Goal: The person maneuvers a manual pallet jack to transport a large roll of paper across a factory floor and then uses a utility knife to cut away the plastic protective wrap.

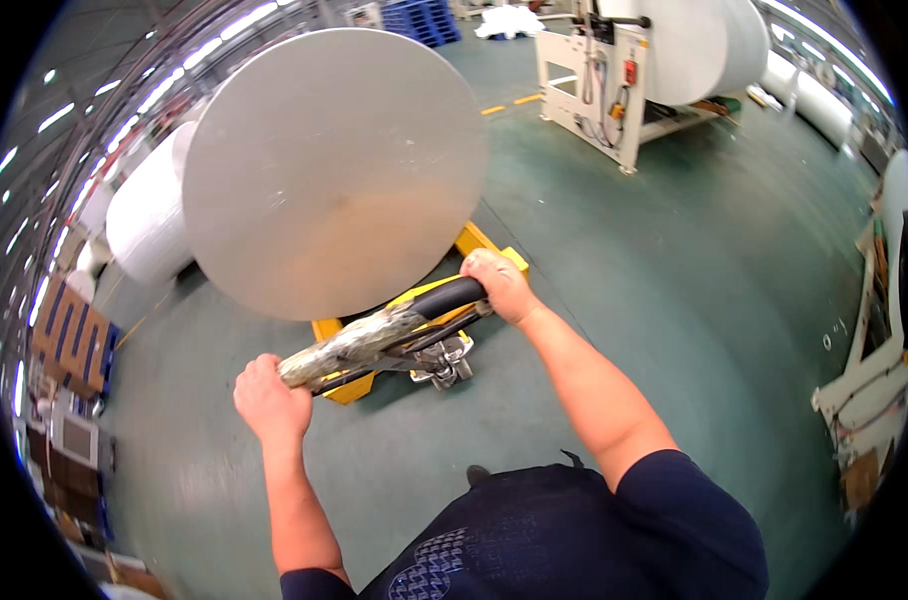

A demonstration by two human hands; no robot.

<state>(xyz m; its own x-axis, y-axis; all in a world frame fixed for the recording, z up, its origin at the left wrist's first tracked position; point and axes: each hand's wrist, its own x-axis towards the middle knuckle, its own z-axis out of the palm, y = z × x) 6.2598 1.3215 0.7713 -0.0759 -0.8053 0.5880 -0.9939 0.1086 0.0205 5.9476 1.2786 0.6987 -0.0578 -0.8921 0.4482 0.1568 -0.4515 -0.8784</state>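
Observation:
Both my hands grip the handle of a yellow pallet jack (346, 388). At the left end, my left hand (274, 398) is closed around the handle (349, 342), where tape or film wraps it. My right hand (499, 283) closes on its black, curved right end. Beyond the handle stands a very large white roll (334, 170), its flat round end facing me and a brownish smudge low on it. The roll rests over the yellow frame, and how it is supported underneath is hidden. Below the handle shows the metal linkage (444, 362) of the jack.
Another white roll (146, 215) lies behind on the left. A cream machine stand (594, 95) holding a big roll is at the far right; more machinery (874, 370) lines the right edge. Stacked pallets (72, 340) stand at left, blue pallets (419, 22) at the back.

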